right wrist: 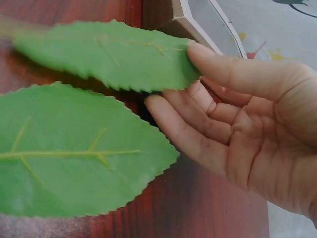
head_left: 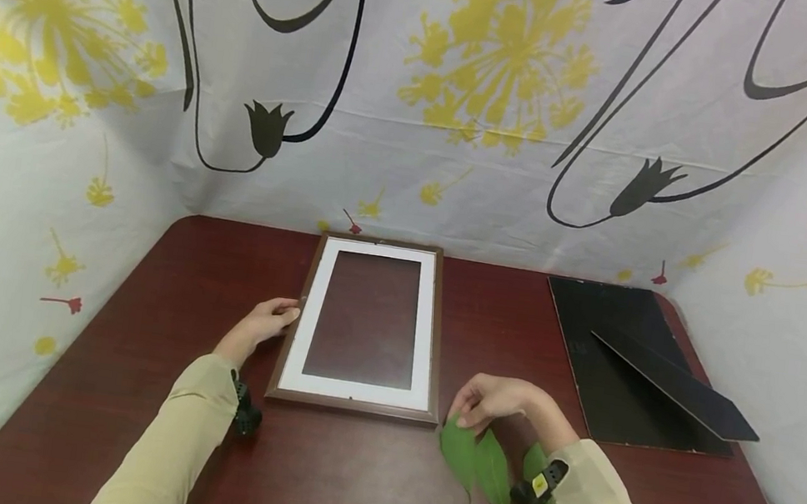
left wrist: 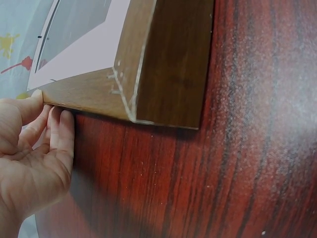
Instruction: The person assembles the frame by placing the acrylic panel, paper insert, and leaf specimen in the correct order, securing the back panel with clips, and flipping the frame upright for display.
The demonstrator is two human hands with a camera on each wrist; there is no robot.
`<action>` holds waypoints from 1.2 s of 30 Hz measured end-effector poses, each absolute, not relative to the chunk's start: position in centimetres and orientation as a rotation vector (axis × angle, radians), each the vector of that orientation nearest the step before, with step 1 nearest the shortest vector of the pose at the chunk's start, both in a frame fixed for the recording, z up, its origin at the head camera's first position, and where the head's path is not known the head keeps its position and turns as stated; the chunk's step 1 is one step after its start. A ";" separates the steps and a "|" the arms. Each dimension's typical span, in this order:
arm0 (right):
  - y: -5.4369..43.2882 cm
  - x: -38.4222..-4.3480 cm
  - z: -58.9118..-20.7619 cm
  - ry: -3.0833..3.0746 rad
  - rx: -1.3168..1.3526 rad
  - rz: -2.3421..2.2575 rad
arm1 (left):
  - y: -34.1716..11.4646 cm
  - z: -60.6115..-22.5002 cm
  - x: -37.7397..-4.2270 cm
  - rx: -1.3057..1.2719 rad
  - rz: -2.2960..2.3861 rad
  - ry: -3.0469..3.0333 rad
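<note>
A brown picture frame (head_left: 439,349) with a white mat (head_left: 363,393) lies on the dark red table. My left hand (head_left: 262,323) grips its left edge; in the left wrist view the thumb rests on top of the wood and the other fingers curl at its underside. Near the frame's lower right corner, my right hand (head_left: 494,399) pinches the tip of a green leaf (right wrist: 109,57) between thumb and fingers. A second green leaf (head_left: 495,469) lies beside it. The third leaf (head_left: 536,462) is partly hidden behind the right wrist's camera.
At the right of the table (head_left: 360,482) lies a black backing board (head_left: 588,350) with its stand flap (head_left: 674,386) raised. A white cloth (head_left: 370,155) with yellow and dark flower prints hangs behind and at both sides.
</note>
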State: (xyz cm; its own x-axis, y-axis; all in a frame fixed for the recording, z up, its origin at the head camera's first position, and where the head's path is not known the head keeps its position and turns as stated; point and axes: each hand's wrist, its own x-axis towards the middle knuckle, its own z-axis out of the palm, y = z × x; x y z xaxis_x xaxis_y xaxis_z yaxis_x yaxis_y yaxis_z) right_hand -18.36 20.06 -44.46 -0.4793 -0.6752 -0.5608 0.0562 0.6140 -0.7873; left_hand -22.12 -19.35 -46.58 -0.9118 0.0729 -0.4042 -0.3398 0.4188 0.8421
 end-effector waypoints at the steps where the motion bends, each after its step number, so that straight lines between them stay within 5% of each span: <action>1: 20.2 -18.4 -44.4 1.880 -0.491 -0.962 | -19.3 -46.6 -22.1 -0.231 1.499 2.296; 36: 21.1 -22.5 -41.7 1.924 -0.427 -1.267 | -19.3 -46.9 -22.0 -0.296 1.593 2.253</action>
State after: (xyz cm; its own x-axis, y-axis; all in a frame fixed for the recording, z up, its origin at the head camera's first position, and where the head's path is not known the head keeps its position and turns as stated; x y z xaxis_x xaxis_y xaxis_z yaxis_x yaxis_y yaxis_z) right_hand -22.47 21.09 -41.75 -0.6410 -0.6417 -0.4210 0.1334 0.4471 -0.8845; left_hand -21.98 -19.28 -46.88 -0.9115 0.0385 -0.4094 -0.3731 0.3411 0.8628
